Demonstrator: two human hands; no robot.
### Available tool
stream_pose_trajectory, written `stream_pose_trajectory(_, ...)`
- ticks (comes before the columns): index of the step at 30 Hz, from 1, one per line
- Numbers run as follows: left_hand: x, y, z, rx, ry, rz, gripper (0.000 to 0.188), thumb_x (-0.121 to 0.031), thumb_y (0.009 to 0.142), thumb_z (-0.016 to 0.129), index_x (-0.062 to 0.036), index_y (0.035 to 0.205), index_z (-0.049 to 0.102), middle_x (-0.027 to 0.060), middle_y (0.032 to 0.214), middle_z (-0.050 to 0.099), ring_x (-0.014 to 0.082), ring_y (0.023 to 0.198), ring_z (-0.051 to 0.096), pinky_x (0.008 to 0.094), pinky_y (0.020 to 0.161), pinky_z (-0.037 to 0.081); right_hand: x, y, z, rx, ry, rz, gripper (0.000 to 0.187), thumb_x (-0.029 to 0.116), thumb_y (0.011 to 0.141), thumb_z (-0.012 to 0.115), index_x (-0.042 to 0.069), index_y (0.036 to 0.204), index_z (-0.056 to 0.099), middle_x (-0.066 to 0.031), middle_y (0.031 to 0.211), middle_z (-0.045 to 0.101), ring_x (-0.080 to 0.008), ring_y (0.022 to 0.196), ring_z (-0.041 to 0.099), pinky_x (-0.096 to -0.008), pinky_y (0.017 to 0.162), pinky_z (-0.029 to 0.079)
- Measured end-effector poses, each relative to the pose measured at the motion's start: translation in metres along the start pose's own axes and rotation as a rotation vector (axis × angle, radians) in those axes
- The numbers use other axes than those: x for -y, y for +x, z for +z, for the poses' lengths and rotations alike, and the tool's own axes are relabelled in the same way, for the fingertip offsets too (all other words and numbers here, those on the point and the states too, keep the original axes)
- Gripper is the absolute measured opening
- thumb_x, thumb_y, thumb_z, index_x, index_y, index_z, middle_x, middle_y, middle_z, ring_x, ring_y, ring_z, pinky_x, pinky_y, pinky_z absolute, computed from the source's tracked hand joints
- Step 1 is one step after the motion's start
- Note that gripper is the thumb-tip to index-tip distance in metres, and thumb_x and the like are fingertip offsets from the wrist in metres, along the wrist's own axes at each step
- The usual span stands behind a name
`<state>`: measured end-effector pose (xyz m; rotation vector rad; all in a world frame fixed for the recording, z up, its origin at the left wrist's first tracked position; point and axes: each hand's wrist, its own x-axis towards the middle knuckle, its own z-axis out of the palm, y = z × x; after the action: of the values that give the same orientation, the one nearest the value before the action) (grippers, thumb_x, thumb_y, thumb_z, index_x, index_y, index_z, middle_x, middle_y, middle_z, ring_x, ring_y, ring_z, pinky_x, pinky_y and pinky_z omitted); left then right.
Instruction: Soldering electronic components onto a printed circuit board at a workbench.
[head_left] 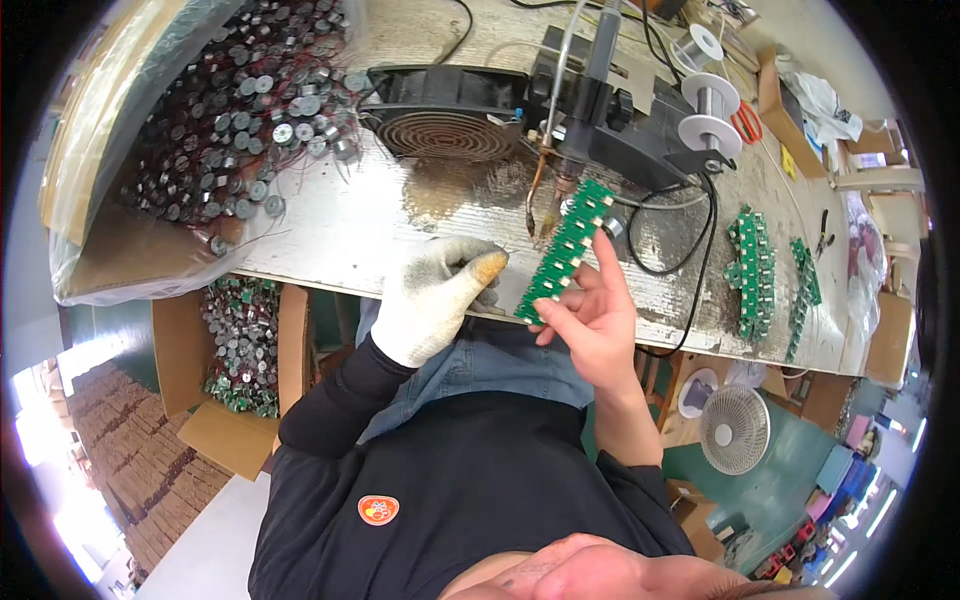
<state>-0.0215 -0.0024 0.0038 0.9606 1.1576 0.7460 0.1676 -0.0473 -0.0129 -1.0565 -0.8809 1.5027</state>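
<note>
Pinching the green board strip near its lower end, the bare right hand slants it over the surface, probably keeping its upper end beside the black machine. The gloved left hand curls thumb-to-fingers; whether it grips anything, I cannot tell. A plastic-lined box holds wired metal cylinders; a lower carton holds similar parts with green pieces.
</note>
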Motion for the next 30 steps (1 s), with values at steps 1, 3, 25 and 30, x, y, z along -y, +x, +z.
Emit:
stream_pose_trajectory(1,-0.002,0.0,0.002,0.007,-0.003,-0.006,0.03,-0.023,0.092,0.062,0.0048,0.103,0.063,0.0061,0.081,0.064,0.0091,0.071,0.06,0.023,0.064,0.049,0.0,0.0,0.0,0.006,0.003,0.009,0.085,-0.012,0.082,0.06,0.008,0.149,0.011,-0.0163,0.108,0.056,-0.0158,0.072,0.064,-0.0232,0.054,0.053)
stream_pose_trajectory(3,-0.009,0.0,0.006,0.066,-0.122,-0.085,0.027,-0.021,0.091,0.062,0.0047,0.099,0.063,0.0061,0.081,0.064,0.0091,0.071,0.059,0.023,0.065,0.049,0.001,0.0,0.002,0.004,-0.008,0.015,0.085,-0.012,0.082,0.06,0.008,0.149,0.011,-0.0166,0.109,0.056,-0.0163,0.071,0.065,-0.0234,0.054,0.053)
stream_pose_trajectory(25,-0.018,0.016,0.007,0.079,0.083,-0.038,0.013,-0.009,0.08,0.064,0.0032,0.083,0.061,0.0055,0.076,0.062,0.0092,0.066,0.057,0.023,0.059,0.046,0.001,0.012,0.009,-0.001,0.046,-0.056,0.087,-0.014,0.082,0.057,0.009,0.149,0.007,-0.0202,0.115,0.055,-0.0177,0.07,0.065,-0.024,0.054,0.054)
stream_pose_trajectory(30,-0.019,0.018,0.008,0.089,0.049,-0.027,0.012,-0.009,0.08,0.064,0.0025,0.081,0.061,0.0051,0.076,0.061,0.0089,0.066,0.056,0.0227,0.06,0.045,0.004,0.013,0.01,-0.005,0.052,-0.064,0.087,-0.015,0.082,0.057,0.009,0.149,0.008,-0.0204,0.115,0.055,-0.018,0.07,0.066,-0.0245,0.054,0.054)
